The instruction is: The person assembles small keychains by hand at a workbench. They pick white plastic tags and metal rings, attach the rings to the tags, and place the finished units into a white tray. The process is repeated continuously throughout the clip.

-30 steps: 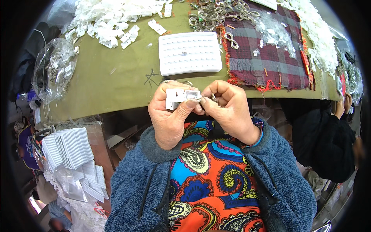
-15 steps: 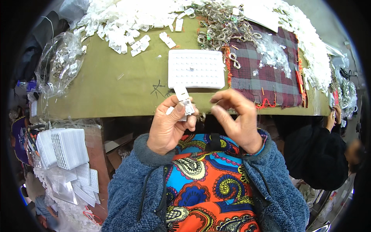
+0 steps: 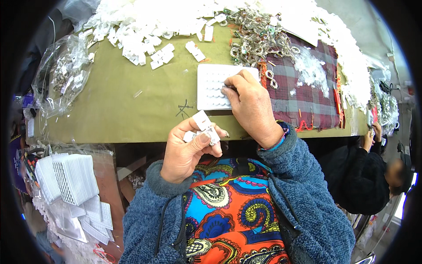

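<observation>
My left hand (image 3: 179,154) is closed around a few small white folded cards (image 3: 201,120), pinched between thumb and fingers just in front of the table edge. Over the white dimpled tray (image 3: 210,103), my right hand (image 3: 257,108) reaches with thumb and forefinger brought together at its surface. Whatever lies between those fingertips is too small or hidden to tell. The tray lies flat on the green tabletop (image 3: 132,105), and my hand covers part of its right side.
White cards (image 3: 136,26) lie heaped along the back, beside tangled metal clasps (image 3: 259,39). Clear bits (image 3: 310,66) rest on a plaid cloth (image 3: 285,99). A plastic bag (image 3: 66,77) hangs at left above stacked white trays (image 3: 77,180). A co-worker (image 3: 360,180) sits at right.
My right hand has moved forward from the table edge onto the tray, and its fingers have come together. My left hand still holds the cards, shifted slightly. The view has tilted a little.
</observation>
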`<state>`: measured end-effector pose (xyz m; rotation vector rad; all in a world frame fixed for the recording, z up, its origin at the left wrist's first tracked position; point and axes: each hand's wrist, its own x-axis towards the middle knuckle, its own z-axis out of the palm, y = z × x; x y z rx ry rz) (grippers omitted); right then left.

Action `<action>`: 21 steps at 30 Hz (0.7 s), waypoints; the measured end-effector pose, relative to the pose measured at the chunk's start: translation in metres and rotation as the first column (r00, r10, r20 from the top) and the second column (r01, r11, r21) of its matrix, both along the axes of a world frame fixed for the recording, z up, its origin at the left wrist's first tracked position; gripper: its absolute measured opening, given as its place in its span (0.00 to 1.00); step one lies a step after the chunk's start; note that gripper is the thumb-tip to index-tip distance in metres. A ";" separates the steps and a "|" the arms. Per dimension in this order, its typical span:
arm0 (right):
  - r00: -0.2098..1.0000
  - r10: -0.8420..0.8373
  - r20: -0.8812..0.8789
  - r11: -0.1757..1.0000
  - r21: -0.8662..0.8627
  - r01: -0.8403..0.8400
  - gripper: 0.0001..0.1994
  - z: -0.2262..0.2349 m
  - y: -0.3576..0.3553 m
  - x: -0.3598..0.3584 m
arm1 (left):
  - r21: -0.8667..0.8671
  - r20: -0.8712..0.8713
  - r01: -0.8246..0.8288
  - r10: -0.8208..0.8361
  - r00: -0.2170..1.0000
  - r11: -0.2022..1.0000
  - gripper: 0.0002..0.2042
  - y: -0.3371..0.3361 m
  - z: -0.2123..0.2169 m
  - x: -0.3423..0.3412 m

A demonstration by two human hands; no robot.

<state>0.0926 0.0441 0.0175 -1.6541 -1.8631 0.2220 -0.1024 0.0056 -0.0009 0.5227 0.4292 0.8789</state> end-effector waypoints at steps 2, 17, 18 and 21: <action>0.997 0.045 -0.062 0.999 -0.007 -0.045 0.07 0.001 0.000 0.004 | -0.004 -0.012 -0.013 0.013 1.000 1.000 0.12 0.002 0.001 -0.001; 0.971 -0.222 -0.093 0.973 -0.091 0.213 0.13 0.003 -0.039 0.041 | 0.446 -0.671 -0.028 0.355 0.651 0.894 0.07 0.035 0.015 0.007; 0.967 -0.222 -0.123 0.972 -0.102 0.210 0.13 0.004 -0.039 0.041 | 0.455 -0.651 -0.051 0.371 0.663 0.889 0.07 0.034 0.015 0.011; 0.953 -0.213 -0.218 0.976 -0.098 0.195 0.14 0.006 -0.039 0.043 | 0.514 -0.664 -0.038 0.425 0.615 0.857 0.07 0.031 0.015 0.017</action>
